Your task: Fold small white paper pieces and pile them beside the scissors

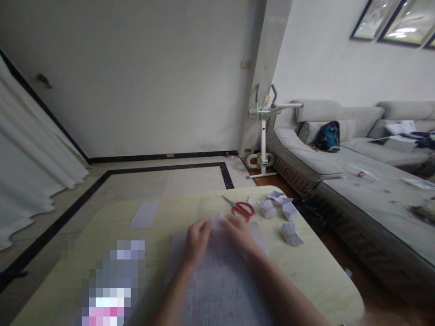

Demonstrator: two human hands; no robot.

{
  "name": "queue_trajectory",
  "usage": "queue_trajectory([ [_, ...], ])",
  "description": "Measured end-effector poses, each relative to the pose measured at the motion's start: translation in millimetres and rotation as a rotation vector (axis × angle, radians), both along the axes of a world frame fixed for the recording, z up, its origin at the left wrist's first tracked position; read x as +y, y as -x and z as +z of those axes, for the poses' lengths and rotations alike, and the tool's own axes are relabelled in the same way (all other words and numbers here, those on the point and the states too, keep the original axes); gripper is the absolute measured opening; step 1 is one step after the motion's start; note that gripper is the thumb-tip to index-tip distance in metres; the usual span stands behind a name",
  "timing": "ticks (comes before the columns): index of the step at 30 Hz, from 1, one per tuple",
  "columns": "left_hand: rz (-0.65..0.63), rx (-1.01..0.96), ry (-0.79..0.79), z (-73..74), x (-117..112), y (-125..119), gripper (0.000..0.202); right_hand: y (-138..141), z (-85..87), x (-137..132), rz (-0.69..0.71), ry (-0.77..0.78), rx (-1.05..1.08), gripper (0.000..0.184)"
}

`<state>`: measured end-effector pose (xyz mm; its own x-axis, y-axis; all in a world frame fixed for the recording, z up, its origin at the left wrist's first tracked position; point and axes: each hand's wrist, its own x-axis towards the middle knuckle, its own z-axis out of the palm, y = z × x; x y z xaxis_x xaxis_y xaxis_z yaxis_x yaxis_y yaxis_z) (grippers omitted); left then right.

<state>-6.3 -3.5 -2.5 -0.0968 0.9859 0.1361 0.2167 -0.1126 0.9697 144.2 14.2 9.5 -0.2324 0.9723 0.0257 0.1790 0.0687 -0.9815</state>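
Note:
Between my two hands is a small piece of white paper (218, 221), pinched at both sides and blurred. My left hand (198, 240) grips its left edge with fingers closed. From the other side my right hand (240, 233) holds it, fingers curled. Beneath both wrists lies a large sheet covered with writing (217, 290). Red-handled scissors (242, 210) rest just beyond my right hand, blades pointing to the far left. Several folded paper pieces (268, 209) sit to the right, and one folded lined piece (291, 233) lies nearer to me.
A flat white paper slip (145, 214) lies at the left of the pale wooden table (316, 276). A pixelated patch covers the table's left front. Beyond the right edge stand a grey sofa (306, 158) and a white exercise machine (263, 136).

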Motion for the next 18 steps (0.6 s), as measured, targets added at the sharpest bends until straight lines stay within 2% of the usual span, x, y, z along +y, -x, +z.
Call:
queue_trajectory([
  [5, -0.003, 0.016, -0.003, 2.4, -1.5, -3.0, 0.033, 2.1, -0.9, 0.6, -0.019, -0.061, -0.071, 0.028],
  [10, -0.017, -0.055, 0.039, -0.5, -1.7, -4.5, 0.032, 1.6, -5.3, 2.7, -0.053, -0.120, -0.112, 0.025],
  [18, 0.047, -0.037, -0.001, 1.8, -1.9, -3.1, 0.033, 0.4, -3.7, 0.2, 0.024, -0.040, -0.072, 0.023],
])
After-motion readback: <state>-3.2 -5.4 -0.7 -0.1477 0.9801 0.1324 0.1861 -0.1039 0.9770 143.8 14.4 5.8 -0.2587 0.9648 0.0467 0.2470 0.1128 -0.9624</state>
